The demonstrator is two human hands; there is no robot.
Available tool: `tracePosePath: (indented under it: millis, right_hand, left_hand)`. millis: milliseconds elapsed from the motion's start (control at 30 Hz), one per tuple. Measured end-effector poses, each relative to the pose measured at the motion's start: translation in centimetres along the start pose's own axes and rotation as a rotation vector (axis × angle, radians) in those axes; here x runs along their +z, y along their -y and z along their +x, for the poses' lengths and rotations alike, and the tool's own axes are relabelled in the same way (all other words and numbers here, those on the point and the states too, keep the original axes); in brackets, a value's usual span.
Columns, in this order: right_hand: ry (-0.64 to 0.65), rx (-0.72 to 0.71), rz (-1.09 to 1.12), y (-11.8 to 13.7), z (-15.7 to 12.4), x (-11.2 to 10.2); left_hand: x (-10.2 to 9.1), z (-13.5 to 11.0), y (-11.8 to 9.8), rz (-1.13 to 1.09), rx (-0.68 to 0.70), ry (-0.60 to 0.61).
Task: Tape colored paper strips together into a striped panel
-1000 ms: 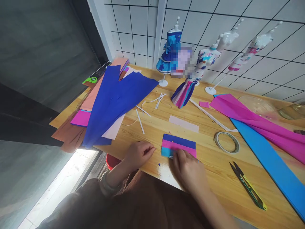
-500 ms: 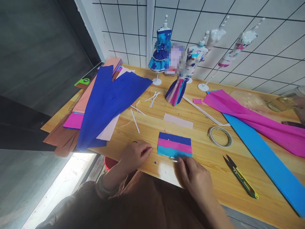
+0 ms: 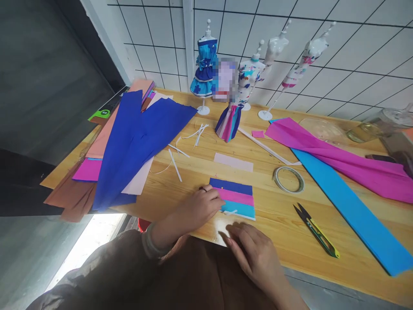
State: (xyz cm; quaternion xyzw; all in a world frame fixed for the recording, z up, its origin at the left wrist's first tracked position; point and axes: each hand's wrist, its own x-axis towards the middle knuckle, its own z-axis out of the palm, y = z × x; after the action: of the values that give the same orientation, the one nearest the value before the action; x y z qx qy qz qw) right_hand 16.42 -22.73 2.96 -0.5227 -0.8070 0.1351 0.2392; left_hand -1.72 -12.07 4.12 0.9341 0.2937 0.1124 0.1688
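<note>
A striped panel (image 3: 237, 199) in dark blue, pink and light blue lies flat near the table's front edge. My left hand (image 3: 204, 206), with a ring on one finger, rests over the panel's left end. Its fingers are curled together, and their tips touch the panel. A short white strip (image 3: 230, 212) lies along the light blue band, close to those fingertips. In front of the panel, my right hand (image 3: 253, 249) hovers by the table edge, thumb and fingers apart, holding nothing. To its right lie yellow-and-black thread snips (image 3: 316, 230) with the blades apart.
Tape (image 3: 288, 179) lies behind the snips. Long pink cloth (image 3: 335, 150) and blue cloth (image 3: 348, 215) stretch across the right. Dark blue cloth (image 3: 138, 133) covers sheets at left. White scraps (image 3: 176, 165) and small dress forms (image 3: 250, 71) stand farther back.
My left hand has moved right onto the panel's left end. My right hand has let go of the white strip and drawn back toward the table edge. The view has shifted slightly.
</note>
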Motion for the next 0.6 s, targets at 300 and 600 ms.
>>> tracePosePath:
  millis: [300,600]
  right_hand:
    - [-0.129,0.204,-0.092,-3.1,-1.3,-2.0]
    - [-0.125,0.129,-0.163,-4.6,-0.5,-1.9]
  left_hand:
    - [-0.5,0.1,-0.6,-0.056,-0.011,0.062]
    - [1.3,0.2,-2.2,-0.083,-0.224,-0.068]
